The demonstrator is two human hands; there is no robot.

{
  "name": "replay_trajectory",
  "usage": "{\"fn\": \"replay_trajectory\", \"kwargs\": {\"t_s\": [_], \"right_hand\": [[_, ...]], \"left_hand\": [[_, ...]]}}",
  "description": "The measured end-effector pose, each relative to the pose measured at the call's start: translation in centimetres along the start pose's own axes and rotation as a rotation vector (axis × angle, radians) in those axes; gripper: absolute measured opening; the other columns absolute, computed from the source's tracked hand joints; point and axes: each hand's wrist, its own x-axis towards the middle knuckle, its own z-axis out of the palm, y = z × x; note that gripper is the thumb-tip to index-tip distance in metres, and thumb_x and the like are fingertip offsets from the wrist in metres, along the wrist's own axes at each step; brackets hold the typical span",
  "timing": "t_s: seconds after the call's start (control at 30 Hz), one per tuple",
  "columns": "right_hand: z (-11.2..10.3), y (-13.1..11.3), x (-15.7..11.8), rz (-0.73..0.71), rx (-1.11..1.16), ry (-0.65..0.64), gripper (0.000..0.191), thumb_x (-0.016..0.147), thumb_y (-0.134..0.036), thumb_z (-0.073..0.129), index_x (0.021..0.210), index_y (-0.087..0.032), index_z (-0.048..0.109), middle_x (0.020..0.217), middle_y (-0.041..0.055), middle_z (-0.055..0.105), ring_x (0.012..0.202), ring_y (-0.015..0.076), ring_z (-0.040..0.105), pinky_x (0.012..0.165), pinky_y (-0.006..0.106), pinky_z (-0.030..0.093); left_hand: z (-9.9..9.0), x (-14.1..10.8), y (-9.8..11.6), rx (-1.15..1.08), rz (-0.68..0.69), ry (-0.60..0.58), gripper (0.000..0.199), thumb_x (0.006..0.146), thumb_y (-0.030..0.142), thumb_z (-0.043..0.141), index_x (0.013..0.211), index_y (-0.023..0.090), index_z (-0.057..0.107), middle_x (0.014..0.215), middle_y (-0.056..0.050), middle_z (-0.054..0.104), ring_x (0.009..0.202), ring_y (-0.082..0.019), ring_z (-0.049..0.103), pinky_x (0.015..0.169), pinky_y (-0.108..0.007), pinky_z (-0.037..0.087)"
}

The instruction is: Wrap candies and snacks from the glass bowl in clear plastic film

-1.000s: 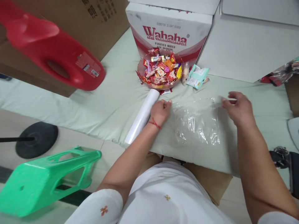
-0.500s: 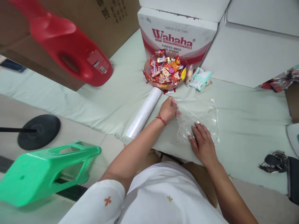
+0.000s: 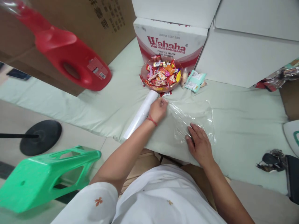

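Note:
A clear plastic bag (image 3: 201, 113) lies flat on the pale green cloth before me. My left hand (image 3: 158, 109), with a red string on the wrist, is closed on the bag's upper left corner and draws it into taut creases. My right hand (image 3: 198, 141) rests open on the bag's lower part, palm down with fingers stretched. Beside my left hand lies a white roll (image 3: 141, 115), set at a slant. Just beyond stands a clear bowl (image 3: 149, 86) full of wrapped candies (image 3: 163, 73).
A Wahaha carton (image 3: 168, 40) stands behind the bowl, near a teal packet (image 3: 195, 81). At left are a red plastic bottle (image 3: 77, 59), a green stool (image 3: 46, 177) and a round black base (image 3: 40, 137). Keys (image 3: 272, 160) lie at right.
My left hand has moved left, pulling the bag's corner out toward the roll. My right hand stays flat on the bag. The whole view has shifted slightly.

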Motion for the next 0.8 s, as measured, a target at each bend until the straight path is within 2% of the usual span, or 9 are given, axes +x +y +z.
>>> {"fn": "replay_trajectory", "kwargs": {"t_s": [0.03, 0.1, 0.2, 0.3, 0.37, 0.47, 0.57, 0.7, 0.8], "right_hand": [[0.0, 0.0, 0.0, 0.002, 0.009, 0.002, 0.046, 0.105, -0.033, 0.049, 0.149, -0.022, 0.055, 0.155, 0.0119, 0.054, 0.145, 0.032, 0.048, 0.12, 0.06, 0.04], [-0.1, 0.0, 0.0, -0.002, 0.042, 0.011, 0.046, 0.104, -0.033, 0.05, 0.149, -0.021, 0.055, 0.154, 0.013, 0.055, 0.145, 0.0319, 0.049, 0.12, 0.06, 0.04], [-1.2, -0.4, 0.2, -0.035, 0.144, 0.05, 0.046, 0.104, -0.032, 0.052, 0.149, -0.021, 0.054, 0.153, 0.0138, 0.056, 0.145, 0.0301, 0.049, 0.118, 0.057, 0.045], [-3.1, -0.7, 0.1, -0.034, 0.202, 0.112, 0.044, 0.104, -0.029, 0.051, 0.148, -0.026, 0.055, 0.151, 0.0114, 0.058, 0.145, 0.0282, 0.05, 0.117, 0.055, 0.046], [-4.2, -0.5, -0.2, 0.011, 0.158, 0.174, 0.045, 0.105, -0.029, 0.049, 0.149, -0.029, 0.054, 0.15, 0.0106, 0.059, 0.144, 0.0286, 0.051, 0.117, 0.057, 0.045], [-4.9, 0.7, -1.5, 0.041, 0.034, 0.164, 0.053, 0.105, -0.032, 0.048, 0.158, -0.026, 0.044, 0.157, 0.0134, 0.051, 0.149, 0.0312, 0.044, 0.119, 0.059, 0.042], [-4.6, 2.2, -3.5, 0.024, -0.092, -0.012, 0.063, 0.106, -0.039, 0.047, 0.165, -0.026, 0.029, 0.164, 0.0132, 0.042, 0.153, 0.0338, 0.038, 0.121, 0.063, 0.035], [-4.8, 3.6, -6.0, 0.061, -0.189, -0.098, 0.063, 0.107, -0.042, 0.043, 0.166, -0.029, 0.025, 0.164, 0.0101, 0.043, 0.153, 0.0325, 0.038, 0.123, 0.065, 0.028], [-5.5, 3.7, -6.4, 0.104, -0.165, -0.089, 0.061, 0.107, -0.042, 0.043, 0.165, -0.029, 0.028, 0.165, 0.0107, 0.041, 0.152, 0.0326, 0.039, 0.122, 0.066, 0.029]], "left_hand": [[-0.3, -1.1, 0.0, 0.017, -0.017, -0.001, 0.028, 0.099, 0.036, 0.05, 0.076, 0.021, 0.054, 0.06, 0.003, 0.056, 0.06, -0.016, 0.053, 0.061, -0.027, 0.038], [-0.6, -3.9, -0.1, 0.121, -0.007, -0.098, 0.039, 0.1, 0.042, 0.048, 0.067, 0.021, 0.052, 0.058, 0.001, 0.054, 0.061, -0.016, 0.052, 0.061, -0.028, 0.038], [-0.3, -8.1, 0.0, 0.17, 0.02, -0.14, 0.025, 0.092, 0.033, 0.059, 0.071, 0.02, 0.059, 0.068, -0.001, 0.061, 0.067, -0.018, 0.056, 0.067, -0.03, 0.042], [0.5, -11.5, 0.1, 0.282, 0.259, 0.055, 0.016, 0.096, 0.025, 0.053, 0.089, 0.019, 0.067, 0.097, -0.01, 0.067, 0.093, -0.024, 0.063, 0.084, -0.036, 0.049], [1.1, -13.1, 0.0, 0.304, 0.46, 0.072, 0.021, 0.1, 0.027, 0.049, 0.1, 0.019, 0.069, 0.109, -0.013, 0.068, 0.107, -0.026, 0.062, 0.095, -0.039, 0.05], [1.5, -14.4, -0.8, 0.403, 0.66, -0.077, 0.033, 0.103, 0.029, 0.048, 0.13, 0.02, 0.065, 0.143, -0.016, 0.061, 0.137, -0.028, 0.053, 0.116, -0.047, 0.04], [0.8, -14.9, -2.4, 0.551, 0.687, -0.274, 0.05, 0.105, 0.034, 0.047, 0.154, 0.026, 0.047, 0.167, -0.013, 0.037, 0.154, -0.029, 0.036, 0.127, -0.056, 0.023], [-1.5, -15.2, -4.1, 0.611, 0.673, -0.424, 0.052, 0.105, 0.037, 0.048, 0.157, 0.034, 0.044, 0.171, -0.01, 0.029, 0.156, -0.03, 0.034, 0.128, -0.061, 0.017], [-2.7, -15.4, -4.2, 0.489, 0.621, -0.381, 0.051, 0.103, 0.036, 0.052, 0.154, 0.031, 0.049, 0.167, -0.013, 0.037, 0.151, -0.03, 0.041, 0.125, -0.057, 0.028]]}}
